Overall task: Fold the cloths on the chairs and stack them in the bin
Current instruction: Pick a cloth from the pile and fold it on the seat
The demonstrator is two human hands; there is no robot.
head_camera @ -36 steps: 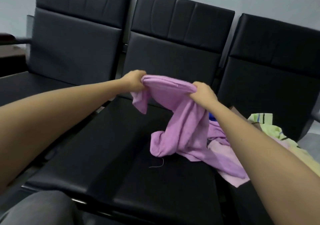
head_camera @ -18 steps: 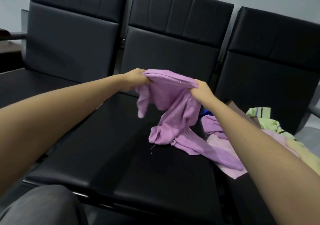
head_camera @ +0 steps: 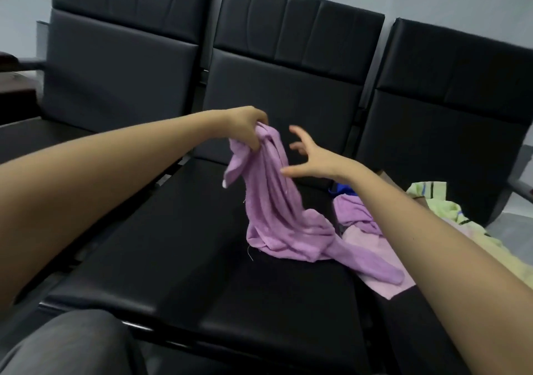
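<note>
My left hand (head_camera: 245, 126) grips the top of a purple cloth (head_camera: 274, 201) and holds it up over the middle chair seat (head_camera: 202, 259). The cloth hangs bunched, and its lower end rests on the seat. Just to the right of the cloth, my right hand (head_camera: 314, 161) is open with fingers spread, its thumb close to the fabric. A heap of other cloths lies on the right chair: a purple one (head_camera: 354, 216), a pale pink one (head_camera: 363, 244), a bit of blue (head_camera: 340, 191) and a yellow-green striped one (head_camera: 438, 204). No bin is in view.
Three black padded chairs stand in a row against a pale wall; the left chair seat (head_camera: 28, 138) is bare. A dark wooden surface (head_camera: 14, 86) shows at the far left. My grey-trousered knee (head_camera: 66, 345) is at the bottom left.
My right hand has let go of the purple cloth and opened. The cloth, earlier stretched between both hands, now hangs bunched from my left hand alone.
</note>
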